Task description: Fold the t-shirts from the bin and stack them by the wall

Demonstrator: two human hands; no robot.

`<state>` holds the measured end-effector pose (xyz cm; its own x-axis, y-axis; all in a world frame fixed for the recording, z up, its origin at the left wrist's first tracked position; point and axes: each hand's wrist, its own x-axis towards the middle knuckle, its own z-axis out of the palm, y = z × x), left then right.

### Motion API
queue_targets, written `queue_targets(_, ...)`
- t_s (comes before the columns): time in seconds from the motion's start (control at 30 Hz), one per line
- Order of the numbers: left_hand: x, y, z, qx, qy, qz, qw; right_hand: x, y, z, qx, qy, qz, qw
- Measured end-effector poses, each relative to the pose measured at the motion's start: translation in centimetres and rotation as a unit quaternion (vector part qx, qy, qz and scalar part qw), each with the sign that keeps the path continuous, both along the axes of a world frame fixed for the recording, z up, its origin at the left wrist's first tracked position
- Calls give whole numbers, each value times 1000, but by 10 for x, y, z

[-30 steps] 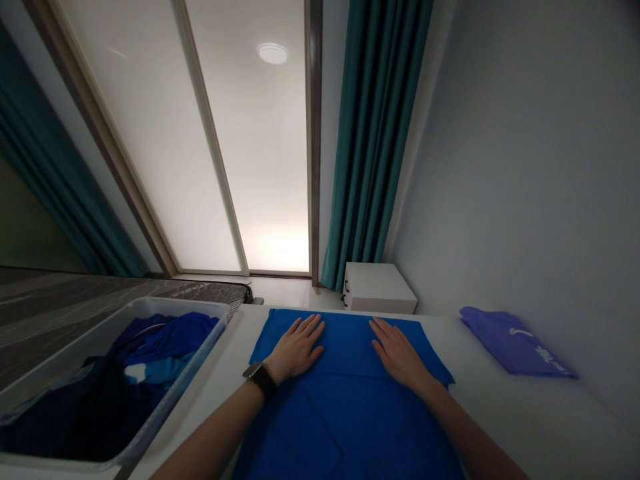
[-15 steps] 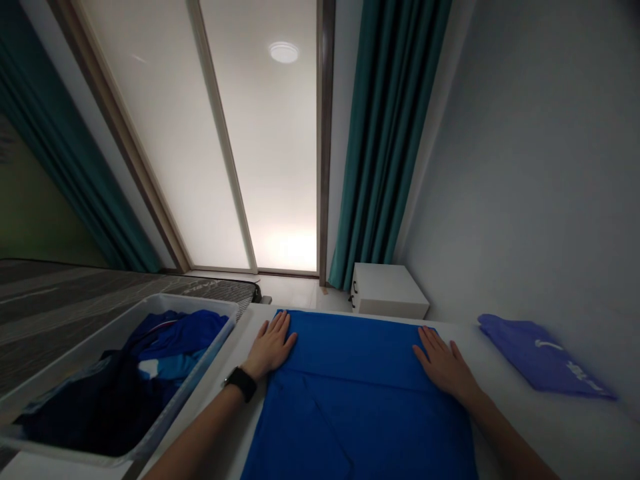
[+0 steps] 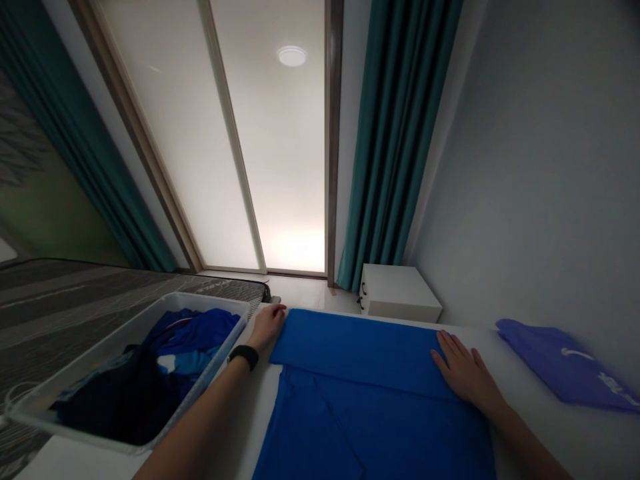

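A bright blue garment [image 3: 380, 413] lies spread on the white table, with a folded band across its far end and a few creases nearer me. My left hand [image 3: 269, 325], wearing a black wristband, is at the far left corner with its fingers curled in against the garment's edge; the fingertips are partly hidden. On the far right side, my right hand [image 3: 465, 370] rests flat on the garment, fingers stretched out. To the right, a folded purple garment [image 3: 565, 363] with white print lies by the wall.
On the left stands a white plastic bin [image 3: 200, 393] with several dark and blue clothes inside. Behind it is a grey striped bed surface [image 3: 100, 287]. A white drawer cabinet [image 3: 400, 290] sits beyond the white table [image 3: 245, 400], near the teal curtain [image 3: 400, 167] and sliding door.
My left hand has gone from lying flat on the garment to curling at its far left corner. My right hand stays flat on the right side. The view has shifted slightly left.
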<state>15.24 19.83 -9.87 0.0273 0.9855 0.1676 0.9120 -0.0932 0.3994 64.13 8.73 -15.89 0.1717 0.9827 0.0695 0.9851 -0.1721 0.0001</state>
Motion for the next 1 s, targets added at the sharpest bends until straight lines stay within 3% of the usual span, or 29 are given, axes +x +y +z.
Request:
queue_targets(0.3,-3,21,2,-21,16,-64,998,4,2,-8,22,1,2,1000)
queue_targets(0.67,-1,17,-2,10,59,-15,998,0,1,0,-23,-22,-11,999)
queue_targets(1.0,1,4,4,-1,58,-37,998,-4,0,8,-2,14,-8,1000)
